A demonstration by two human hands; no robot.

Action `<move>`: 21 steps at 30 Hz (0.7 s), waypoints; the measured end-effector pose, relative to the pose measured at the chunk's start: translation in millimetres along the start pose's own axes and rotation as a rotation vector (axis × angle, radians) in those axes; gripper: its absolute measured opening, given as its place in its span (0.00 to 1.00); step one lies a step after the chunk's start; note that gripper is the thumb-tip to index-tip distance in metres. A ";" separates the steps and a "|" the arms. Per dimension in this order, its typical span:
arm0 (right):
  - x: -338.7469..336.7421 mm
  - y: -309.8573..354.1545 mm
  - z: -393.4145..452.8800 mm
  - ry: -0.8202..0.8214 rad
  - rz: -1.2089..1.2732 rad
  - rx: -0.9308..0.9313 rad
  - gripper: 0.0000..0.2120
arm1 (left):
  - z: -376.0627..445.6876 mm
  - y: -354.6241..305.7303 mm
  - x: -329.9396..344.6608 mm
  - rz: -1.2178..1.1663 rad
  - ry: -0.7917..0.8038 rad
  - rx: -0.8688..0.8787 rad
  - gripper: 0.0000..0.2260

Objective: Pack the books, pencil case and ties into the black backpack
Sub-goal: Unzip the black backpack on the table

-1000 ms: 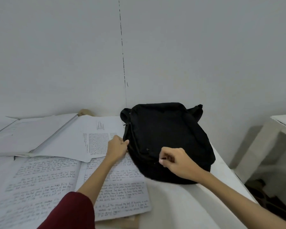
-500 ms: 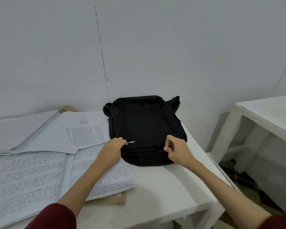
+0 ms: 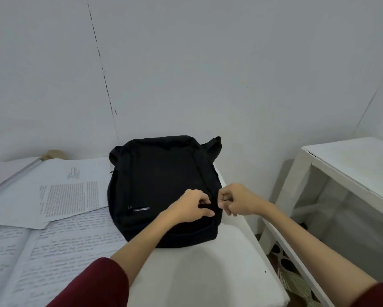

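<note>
The black backpack [image 3: 161, 180] lies flat on the white table [image 3: 197, 269], its front facing up. My left hand [image 3: 189, 207] rests on the bag's near right part and pinches a small black tab or zipper pull. Close beside it, my right hand [image 3: 237, 201] has curled fingers gripping the bag's right edge. A silver zipper pull [image 3: 139, 208] shows on the front pocket at left. Open handwritten books [image 3: 42, 251] lie left of the bag. No pencil case or ties are visible.
Printed sheets [image 3: 60, 196] and more papers cover the table's left side, up to the wall. A second white table [image 3: 350, 165] stands to the right across a narrow gap with patterned floor [image 3: 285, 275] below. The grey wall is just behind the bag.
My left hand has left the silver pull at the bag's left and moved right, now meeting my right hand at the bag's right edge. The camera view shifted slightly.
</note>
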State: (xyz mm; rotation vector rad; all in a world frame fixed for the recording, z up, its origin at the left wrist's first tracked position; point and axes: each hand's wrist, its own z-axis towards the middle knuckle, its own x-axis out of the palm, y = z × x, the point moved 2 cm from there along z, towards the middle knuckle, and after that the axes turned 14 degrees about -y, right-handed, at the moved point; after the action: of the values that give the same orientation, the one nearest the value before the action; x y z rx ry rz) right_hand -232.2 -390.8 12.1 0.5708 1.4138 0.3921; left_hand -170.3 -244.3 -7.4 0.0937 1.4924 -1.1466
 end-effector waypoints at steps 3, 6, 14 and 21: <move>-7.9 -18.1 9.7 -0.007 0.051 -0.021 0.13 | 1.0 16.0 -2.2 -0.120 -0.106 -0.030 0.06; -20.5 -37.4 30.2 -0.069 0.055 -0.033 0.12 | -11.3 30.9 -9.0 -0.215 -0.166 -0.054 0.16; -10.0 -38.4 85.2 -0.212 -0.047 -0.094 0.07 | 11.8 16.2 -43.1 -0.303 0.024 -0.331 0.14; -14.9 -32.0 98.8 -0.115 -0.092 -0.134 0.14 | 68.6 12.0 8.6 -0.167 0.000 -0.447 0.12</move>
State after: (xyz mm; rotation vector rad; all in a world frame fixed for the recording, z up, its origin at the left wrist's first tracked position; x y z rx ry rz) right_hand -138.8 -438.9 11.2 0.4116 1.2884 0.3716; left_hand -116.4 -289.2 -9.2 -0.3426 1.7468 -0.9159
